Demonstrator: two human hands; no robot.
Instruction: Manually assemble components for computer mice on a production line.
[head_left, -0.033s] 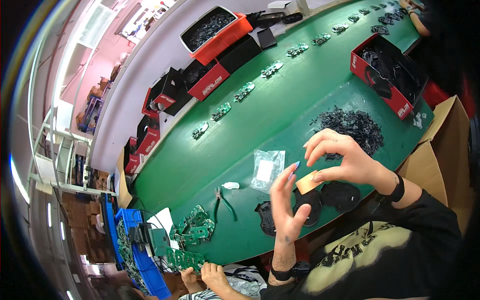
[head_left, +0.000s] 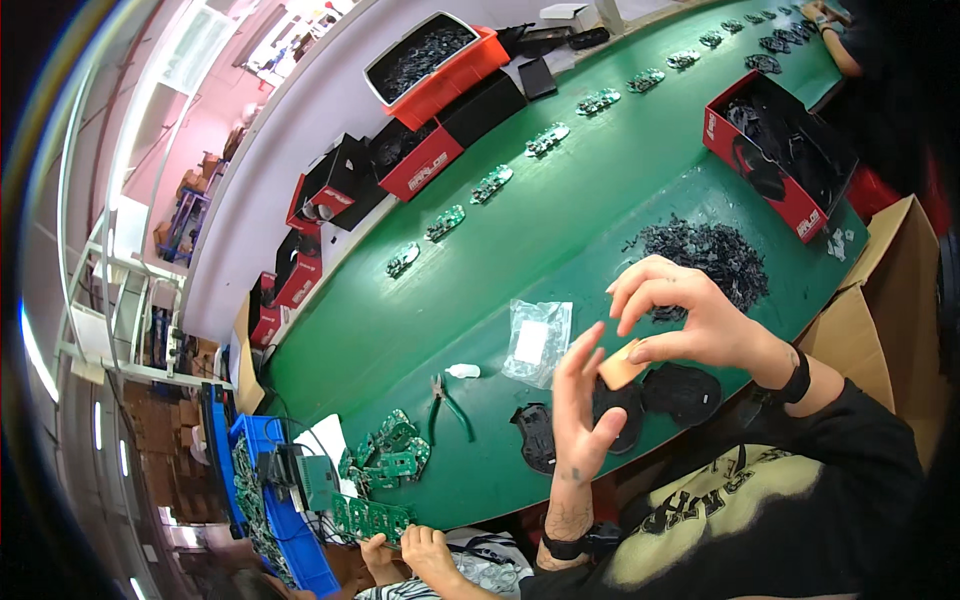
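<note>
My left hand point(head_left: 583, 415) is raised over the near edge of the bench. Its fingers stretch upward, somewhat blurred, with the thumb apart and nothing seen in them. My right hand point(head_left: 690, 318) hangs beside it, thumb and upper fingers curved but apart. A small tan block-like piece point(head_left: 620, 368) shows at the right thumb tip; whether it is gripped is unclear. Beneath the hands lie black mouse-shaped shells: one on the left point(head_left: 536, 438), one partly covered in the middle point(head_left: 622, 425), one on the right point(head_left: 682, 393).
Beyond my right hand is a pile of small black parts point(head_left: 705, 255), near a red box point(head_left: 765, 185). A clear plastic bag point(head_left: 540, 340), white bottle point(head_left: 463, 371) and pliers point(head_left: 447, 410) lie leftward. Circuit boards point(head_left: 490, 185) line the green bench. A co-worker's hands point(head_left: 425, 550) hold a board panel.
My left hand has shifted slightly right, and its fingers look more blurred. The tan piece has moved a little to the right. My right hand is nearly unchanged.
</note>
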